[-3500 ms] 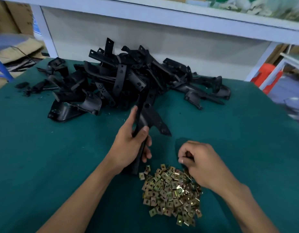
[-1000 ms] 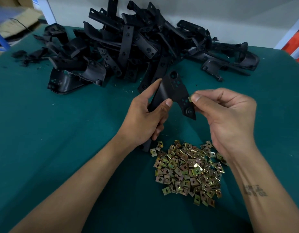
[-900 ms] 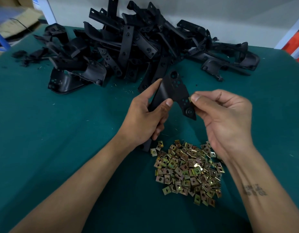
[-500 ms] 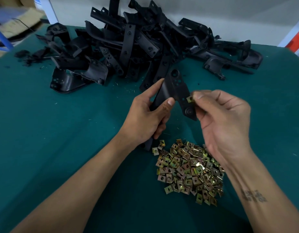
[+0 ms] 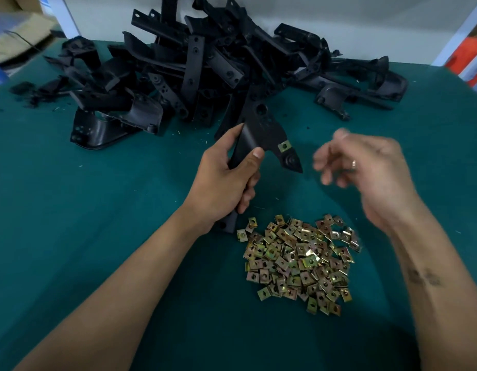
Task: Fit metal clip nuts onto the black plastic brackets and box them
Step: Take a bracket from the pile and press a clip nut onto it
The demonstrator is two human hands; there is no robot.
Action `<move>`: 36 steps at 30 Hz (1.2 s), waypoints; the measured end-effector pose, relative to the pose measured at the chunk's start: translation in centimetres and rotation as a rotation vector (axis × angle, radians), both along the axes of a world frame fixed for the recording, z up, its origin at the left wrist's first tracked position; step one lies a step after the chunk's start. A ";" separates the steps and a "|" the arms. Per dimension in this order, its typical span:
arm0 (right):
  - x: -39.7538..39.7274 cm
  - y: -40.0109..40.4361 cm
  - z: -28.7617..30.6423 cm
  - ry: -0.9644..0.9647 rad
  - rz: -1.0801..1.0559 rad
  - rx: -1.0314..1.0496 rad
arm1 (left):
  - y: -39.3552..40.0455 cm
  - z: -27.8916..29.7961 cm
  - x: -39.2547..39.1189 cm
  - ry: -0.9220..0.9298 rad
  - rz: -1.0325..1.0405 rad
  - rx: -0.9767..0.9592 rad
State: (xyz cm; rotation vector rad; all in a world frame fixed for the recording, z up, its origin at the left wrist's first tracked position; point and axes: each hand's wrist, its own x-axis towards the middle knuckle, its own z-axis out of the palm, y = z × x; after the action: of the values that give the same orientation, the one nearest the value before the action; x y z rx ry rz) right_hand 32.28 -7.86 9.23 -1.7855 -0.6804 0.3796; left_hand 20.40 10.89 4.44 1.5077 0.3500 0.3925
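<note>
My left hand point(image 5: 226, 178) grips a long black plastic bracket point(image 5: 261, 132) by its stem, holding it upright over the green table. A brass-coloured clip nut point(image 5: 284, 146) sits on the bracket's right edge. My right hand point(image 5: 366, 172) hovers to the right of the bracket, blurred, fingers loosely curled and holding nothing. A heap of loose clip nuts point(image 5: 299, 261) lies on the table below both hands. A big pile of black brackets point(image 5: 205, 65) fills the far side.
The green table cover point(image 5: 84, 210) runs left and right of the hands. Small black scraps point(image 5: 31, 89) lie at the far left. A white shelf frame point(image 5: 457, 30) stands behind the table, with an orange object point(image 5: 470, 52) at the far right.
My right hand has let go of the clip nut, which now sits on the bracket, and has drawn back to the right. My left hand still holds the bracket.
</note>
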 end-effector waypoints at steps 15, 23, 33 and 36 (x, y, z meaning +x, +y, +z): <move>1.7 -2.5 -0.4 -0.154 0.319 -0.734 | 0.6 -0.7 0.2 0.015 -0.091 -0.029; 2.1 -3.0 -0.3 -0.202 0.396 -0.803 | 0.6 -0.6 0.3 -0.006 -0.095 -0.037; 1.4 -2.1 -0.4 -0.191 0.251 -0.073 | 0.6 -1.0 0.3 -0.011 -0.112 -0.024; 1.2 -1.0 -1.2 -0.132 0.176 0.230 | 0.7 -1.0 0.3 -0.009 -0.117 -0.025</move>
State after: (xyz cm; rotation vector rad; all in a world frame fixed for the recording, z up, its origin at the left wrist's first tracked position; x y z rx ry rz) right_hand 33.48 -8.85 8.01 -1.5463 -0.9408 0.2894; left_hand 20.72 11.58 3.45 1.4940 0.2574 0.3006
